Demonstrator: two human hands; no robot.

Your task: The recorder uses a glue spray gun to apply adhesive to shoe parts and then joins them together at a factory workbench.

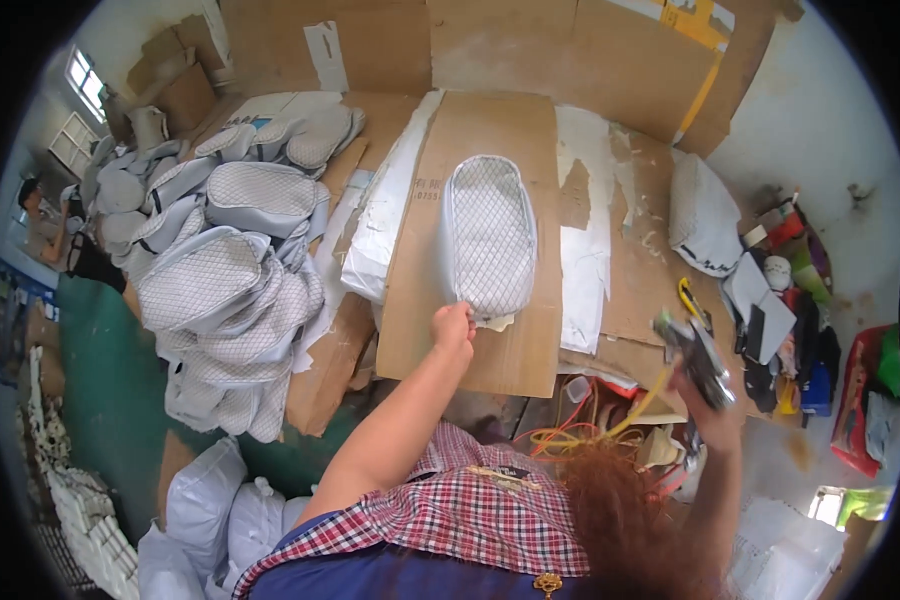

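A white quilted seat cushion (488, 235) with a diamond stitch pattern lies on a brown cardboard sheet (490, 140) in the middle of the workbench. My left hand (454, 327) grips the cushion's near edge. My right hand (712, 402) is raised at the right and holds a grey pneumatic staple gun (694, 353) with a yellow air hose (638, 408) trailing down from it. The gun points away from the cushion, well to its right.
A tall heap of similar quilted cushions (220, 270) fills the left. White bags (210, 500) lie on the green floor. A white padded piece (705, 215) and cluttered tools and boxes (780, 320) sit at the right. Another person (55, 230) stands far left.
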